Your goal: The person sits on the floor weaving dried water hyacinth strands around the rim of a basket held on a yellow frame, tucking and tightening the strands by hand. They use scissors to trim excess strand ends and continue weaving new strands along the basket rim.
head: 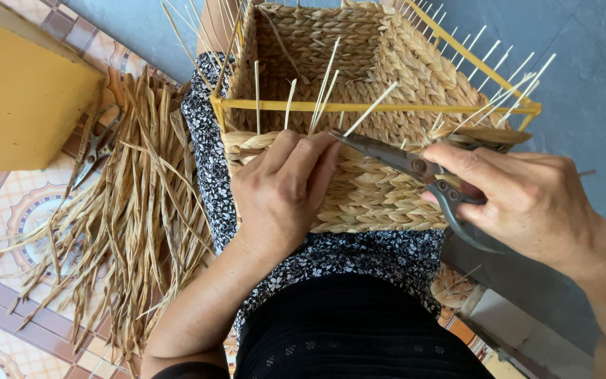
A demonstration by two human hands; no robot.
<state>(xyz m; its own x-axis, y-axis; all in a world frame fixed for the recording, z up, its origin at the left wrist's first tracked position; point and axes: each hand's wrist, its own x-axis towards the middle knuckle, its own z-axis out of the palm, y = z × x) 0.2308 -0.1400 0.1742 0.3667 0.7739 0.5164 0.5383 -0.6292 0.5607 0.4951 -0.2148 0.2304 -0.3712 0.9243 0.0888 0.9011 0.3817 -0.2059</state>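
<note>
Her left hand pinches the basket rim while the right hand grips the shears. A slip there could nick her fingertips, the blades lie so close

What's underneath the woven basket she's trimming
The woven basket rests on a lap covered by black-and-white floral cloth, which shows along its left and near edges. The left hand and the basket itself hide whatever else lies beneath.
</note>
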